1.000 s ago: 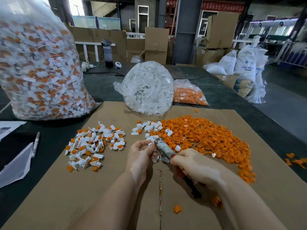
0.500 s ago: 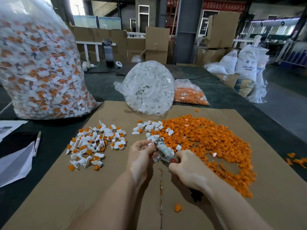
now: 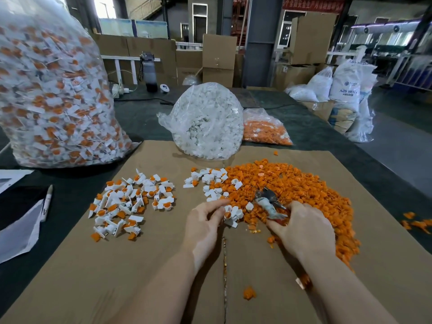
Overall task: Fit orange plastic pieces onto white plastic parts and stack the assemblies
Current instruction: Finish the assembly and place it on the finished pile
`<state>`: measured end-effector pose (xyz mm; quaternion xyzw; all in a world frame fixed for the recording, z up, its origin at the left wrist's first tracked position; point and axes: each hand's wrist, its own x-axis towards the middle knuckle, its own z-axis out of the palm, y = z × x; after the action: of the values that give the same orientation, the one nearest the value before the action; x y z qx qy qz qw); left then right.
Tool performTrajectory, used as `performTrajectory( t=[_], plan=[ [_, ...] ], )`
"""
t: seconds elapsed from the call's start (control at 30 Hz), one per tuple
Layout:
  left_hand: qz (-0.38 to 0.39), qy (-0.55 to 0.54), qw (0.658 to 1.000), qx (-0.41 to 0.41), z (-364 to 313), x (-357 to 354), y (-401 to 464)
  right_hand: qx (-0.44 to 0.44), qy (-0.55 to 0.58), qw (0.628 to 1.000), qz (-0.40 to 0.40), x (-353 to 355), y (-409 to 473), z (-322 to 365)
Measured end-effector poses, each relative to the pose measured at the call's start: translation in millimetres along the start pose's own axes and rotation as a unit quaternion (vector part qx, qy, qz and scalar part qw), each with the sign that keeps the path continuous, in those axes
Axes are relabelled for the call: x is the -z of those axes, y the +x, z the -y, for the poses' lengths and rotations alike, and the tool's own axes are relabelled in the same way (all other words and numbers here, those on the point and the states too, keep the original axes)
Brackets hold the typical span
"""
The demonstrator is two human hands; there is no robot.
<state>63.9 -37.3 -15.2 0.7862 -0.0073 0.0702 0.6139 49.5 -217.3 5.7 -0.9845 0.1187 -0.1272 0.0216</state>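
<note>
since the earlier frame my right hand had drawn away from my left and swung the pliers out over the orange pieces, their tip no longer meeting the part in my left hand. from the head view, my right fingers were curled round the pliers' handle, tip pointing toward the far edge of the cardboard sheet. my left fingers pinched a white part near the middle of the sheet, at the near edge of the orange heap. loose white parts lay at that heap's left side. finished assemblies lay scattered on the left part of the sheet.
</note>
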Motion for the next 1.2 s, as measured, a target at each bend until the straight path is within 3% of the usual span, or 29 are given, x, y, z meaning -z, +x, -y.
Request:
performTrajectory(
  t=[0.13, 0.2, 0.3, 0.37, 0.53, 0.73, 0.93, 1.03, 1.2],
  plan=[
    [0.007, 0.054, 0.998, -0.037, 4.5, -0.8, 0.1, 0.02, -0.061, 0.998, -0.023, -3.4, -1.7, 0.8],
    [0.01, 0.061, 0.997, -0.054, 5.8, -0.1, 1.2, 0.093, 0.045, 0.993, -0.049, -5.8, -5.3, 12.4],
    [0.022, 0.07, 0.994, -0.079, 4.9, -0.2, 1.0, 0.219, 0.223, 0.946, -0.083, -8.3, -16.5, 36.1],
    [0.029, 0.061, 0.995, -0.076, 4.0, 0.8, -0.1, 0.257, 0.269, 0.921, -0.111, -13.0, -22.3, 45.1],
    [0.052, -0.004, 0.998, -0.02, 1.5, 5.0, -6.4, 0.208, 0.323, 0.916, -0.113, -24.4, -27.7, 48.6],
    [0.073, 0.069, 0.993, -0.061, -2.6, 1.8, -11.1, 0.188, 0.334, 0.915, -0.128, -26.7, -30.3, 49.4],
    [-0.041, 0.014, 0.999, -0.024, 1.0, 3.5, -8.1, 0.116, 0.32, 0.924, -0.173, -28.8, -27.5, 45.2],
    [-0.087, 0.101, 0.991, -0.017, 6.9, 12.3, 1.7, 0.113, 0.284, 0.936, -0.173, -30.5, -26.3, 45.9],
    [-0.13, 0.319, 0.939, 0.001, 21.3, 41.0, 18.3, 0.14, 0.213, 0.948, -0.192, -33.3, -24.6, 49.8]
  ],
)
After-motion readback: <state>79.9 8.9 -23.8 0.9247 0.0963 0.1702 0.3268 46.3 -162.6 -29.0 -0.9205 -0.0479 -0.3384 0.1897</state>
